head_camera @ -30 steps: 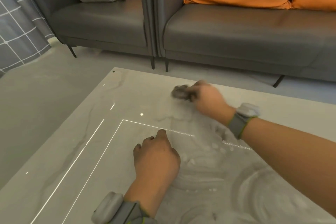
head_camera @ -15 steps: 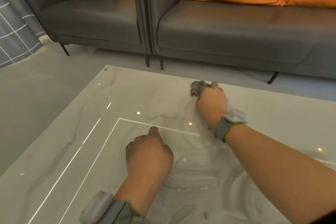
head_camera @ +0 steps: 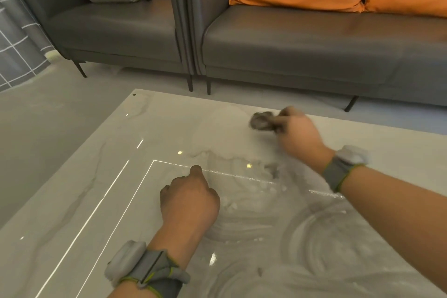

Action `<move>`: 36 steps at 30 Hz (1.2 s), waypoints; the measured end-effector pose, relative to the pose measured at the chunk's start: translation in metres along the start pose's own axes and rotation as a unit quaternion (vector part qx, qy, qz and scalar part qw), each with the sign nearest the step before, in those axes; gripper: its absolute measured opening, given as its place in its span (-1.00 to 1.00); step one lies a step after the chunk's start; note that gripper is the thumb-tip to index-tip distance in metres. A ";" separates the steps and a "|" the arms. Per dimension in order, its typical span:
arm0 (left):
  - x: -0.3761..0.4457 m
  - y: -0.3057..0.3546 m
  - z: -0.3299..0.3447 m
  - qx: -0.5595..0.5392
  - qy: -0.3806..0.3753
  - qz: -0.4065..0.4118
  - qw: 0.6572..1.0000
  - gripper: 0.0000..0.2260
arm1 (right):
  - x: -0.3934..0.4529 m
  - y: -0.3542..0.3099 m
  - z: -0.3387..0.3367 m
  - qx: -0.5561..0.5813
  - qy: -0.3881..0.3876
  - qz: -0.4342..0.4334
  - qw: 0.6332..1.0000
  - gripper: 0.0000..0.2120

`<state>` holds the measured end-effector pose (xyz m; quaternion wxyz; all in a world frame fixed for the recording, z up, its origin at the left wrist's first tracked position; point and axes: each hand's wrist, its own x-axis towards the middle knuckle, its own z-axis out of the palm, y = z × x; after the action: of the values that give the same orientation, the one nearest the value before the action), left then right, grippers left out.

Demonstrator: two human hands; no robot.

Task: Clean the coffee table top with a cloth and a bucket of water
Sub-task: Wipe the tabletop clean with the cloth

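— Cloth (head_camera: 262,121), small, dark grey, crumpled: bunched at the far right of the pale marble-patterned glossy bench (head_camera: 79,201), pinched in the right hand (head_camera: 298,134), fingers curled round it.

— Left hand (head_camera: 191,198)?

— Resting mid-bench, knuckles curled, forefinger tip down, holding nothing; likely bracing.

— Step in hand?

— Wiping, by the look of it. Wet swirls and suds across the near right; far left looks dry.

— Next?

— Probably sweeping leftward over the dry part, pressing flat, then rinsing. No bucket in view. Dark grey leather sofa (head_camera: 302,43) beyond.
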<state>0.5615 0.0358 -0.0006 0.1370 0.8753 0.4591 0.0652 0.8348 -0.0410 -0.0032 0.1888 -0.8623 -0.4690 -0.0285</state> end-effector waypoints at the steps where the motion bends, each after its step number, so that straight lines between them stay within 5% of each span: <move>1: 0.001 0.000 0.000 -0.001 0.000 0.000 1.000 -0.64 | 0.005 0.020 -0.007 -0.034 0.010 0.054 0.998 -0.60; 5: 0.004 0.001 0.003 0.001 0.005 0.003 1.000 -0.67 | 0.001 0.066 -0.007 -0.103 -0.066 0.134 0.983 -0.55; 10: 0.004 0.002 0.007 -0.007 0.009 -0.004 1.000 -0.70 | -0.018 0.043 0.014 -0.103 -0.041 0.128 0.986 -0.58; 15: 0.006 -0.002 0.006 0.004 -0.006 -0.009 1.000 -0.63 | -0.065 -0.007 0.019 -0.083 -0.032 0.038 0.995 -0.40; 19: 0.006 -0.003 0.005 0.003 -0.017 -0.015 1.000 -0.61 | -0.099 -0.022 0.019 -0.073 -0.017 -0.006 0.997 -0.56; 26: -0.006 -0.009 0.009 0.012 -0.001 0.042 0.999 -0.61 | -0.113 -0.048 0.005 0.015 -0.066 -0.089 0.994 -0.53; 31: -0.015 -0.010 -0.001 0.056 0.017 0.074 0.996 -0.61 | -0.046 -0.031 -0.003 0.020 0.015 0.056 0.998 -0.57; 36: -0.020 -0.014 -0.009 0.120 0.017 0.036 0.992 -0.86 | 0.009 -0.058 0.037 -0.068 -0.041 0.156 0.985 -0.61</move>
<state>0.5370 0.0281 0.0040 0.0203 0.9002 0.4341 0.0295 0.7875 0.0072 -0.0179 0.1126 -0.9361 -0.3332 0.0043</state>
